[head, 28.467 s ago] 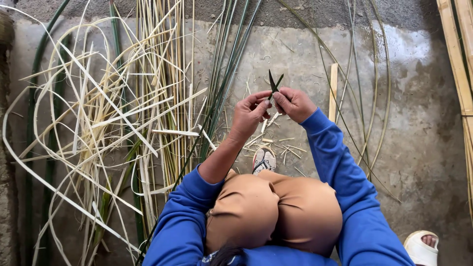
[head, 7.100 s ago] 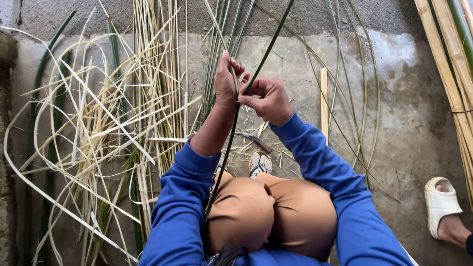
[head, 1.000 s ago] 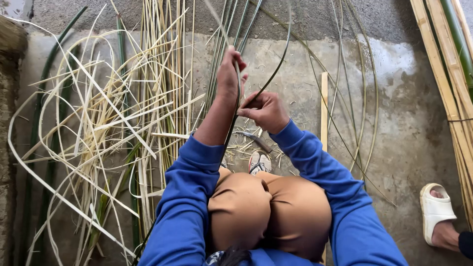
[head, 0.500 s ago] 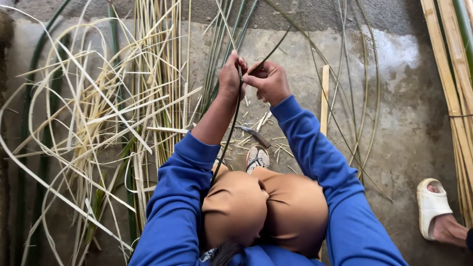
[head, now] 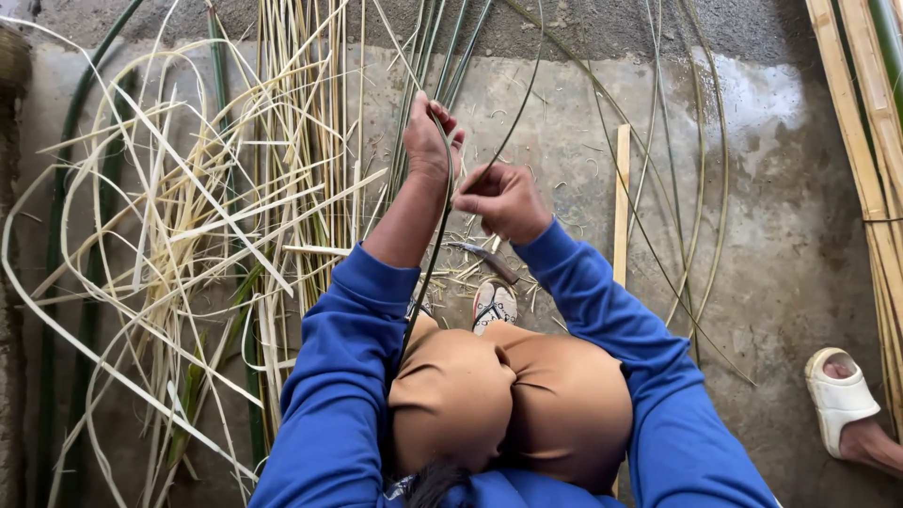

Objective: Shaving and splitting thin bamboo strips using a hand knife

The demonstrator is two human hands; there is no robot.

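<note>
We see a long, thin green bamboo strip (head: 442,235), flat and flexible, running from beside the tan-trousered knees (head: 513,400) up between both hands and then curving away over the concrete floor (head: 781,235). The left hand (head: 431,141) is raised and clenched around the strip, fingers curled over its upper part. The right hand (head: 503,199) sits just beside it, slightly lower, pinching the same strip where a second thin strand bends off to the upper right (whether this is a peeled layer or a separate sliver, we cannot tell). Both arms wear bright blue sleeves (head: 339,376) of soft knit cloth.

Under the hands, on the floor, lies a small knife (head: 482,259) with a dark blade, near a white sandal (head: 494,306) on the person's own foot. To the left spreads a loose tangle of pale yellow bamboo slivers (head: 188,245), glossy and ribbon-like, mixed with darker green strips (head: 89,282). A short pale wooden slat (head: 621,202) stands straight just right of the hands. Thick bamboo slats (head: 861,113) line the right edge, and another person's foot in a cream sandal (head: 839,400) shows at lower right. The floor is rough, grey and stained.
</note>
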